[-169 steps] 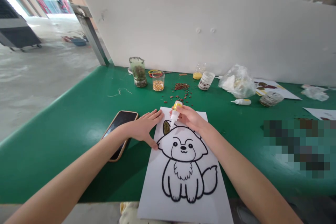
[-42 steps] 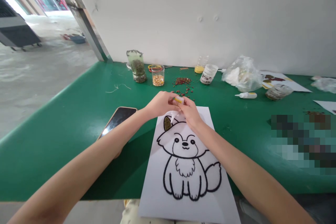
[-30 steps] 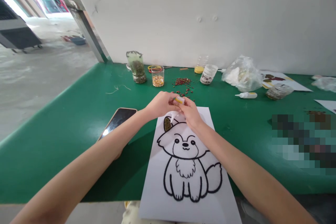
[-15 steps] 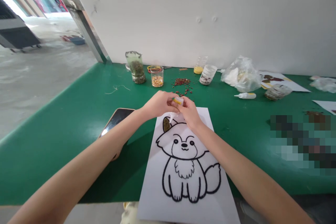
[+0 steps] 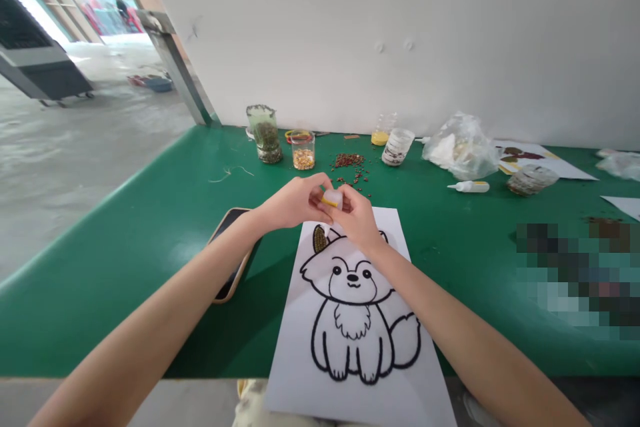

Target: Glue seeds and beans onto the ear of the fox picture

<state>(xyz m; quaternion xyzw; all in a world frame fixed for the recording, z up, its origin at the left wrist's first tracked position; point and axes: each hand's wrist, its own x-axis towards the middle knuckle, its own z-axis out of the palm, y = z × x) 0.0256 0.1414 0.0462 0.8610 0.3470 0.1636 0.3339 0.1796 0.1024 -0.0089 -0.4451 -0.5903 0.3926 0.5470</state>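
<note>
Both my left hand [image 5: 300, 201] and my right hand [image 5: 356, 213] are closed around a small white glue bottle [image 5: 333, 198] with a yellow band. Its pale nozzle points down over the top of a fox drawing [image 5: 353, 293] on a white sheet [image 5: 293, 373]. Beside the nozzle, the fox's left-hand ear [image 5: 319, 240] is filled with small greenish-brown grains. The rest of the visible outline is bare white. My fingers hide part of the bottle, and I cannot tell whether the nozzle touches the paper.
A phone [image 5: 233, 273] lies under my left forearm. Behind the sheet are scattered reddish-brown seeds [image 5: 349, 160], a cup of corn kernels [image 5: 303, 159], a green cup [image 5: 265, 137], a tilted cup [image 5: 397, 148], a plastic bag [image 5: 463, 147] and another glue bottle [image 5: 470, 187].
The bottle has shifted slightly left and tilted differently between my hands, its base now facing me more. The whole view has moved a little.
</note>
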